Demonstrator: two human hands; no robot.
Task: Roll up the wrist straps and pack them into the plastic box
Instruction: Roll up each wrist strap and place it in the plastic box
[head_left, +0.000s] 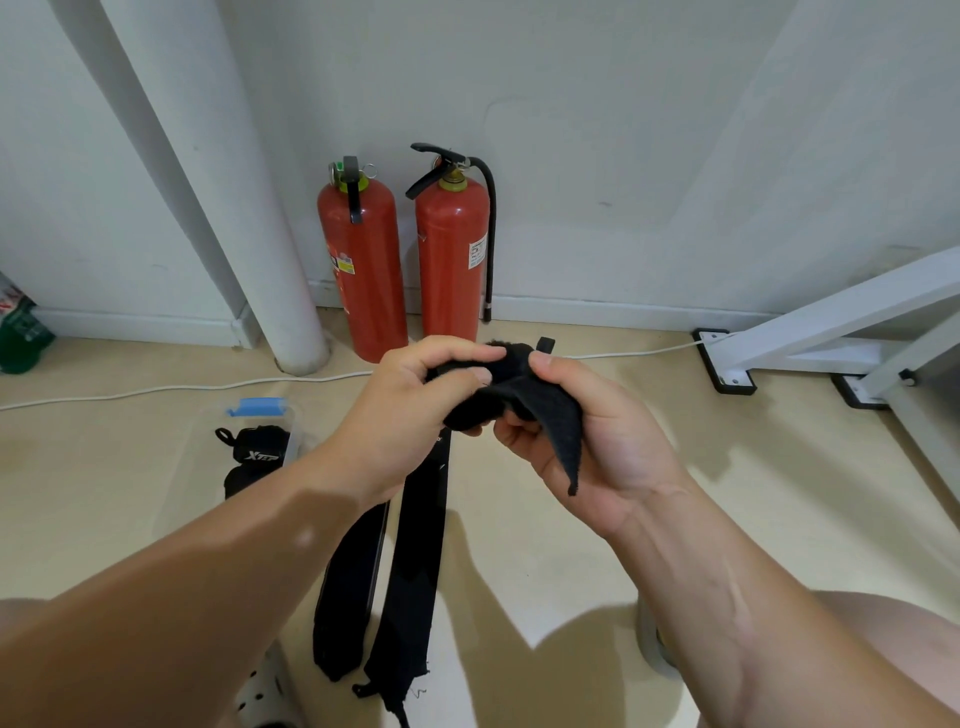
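A black wrist strap (511, 395), mostly rolled up, is gripped between both my hands above the floor. My left hand (415, 405) pinches the roll from the left. My right hand (602, 441) cups it from the right, and a loose flap of the strap hangs down across the right palm. Below my hands, two long black wrist straps (410, 566) lie flat on the floor, side by side. A clear plastic box (291, 441) with a blue latch stands on the floor to the left; two rolled black straps (254, 452) sit inside it.
Two red fire extinguishers (405, 260) stand against the white wall ahead. Left of them rises a white pipe (260, 234). A white cable (182, 387) runs along the floor. A white metal frame (831, 332) stands at right. My knees and a white shoe (265, 691) show at bottom.
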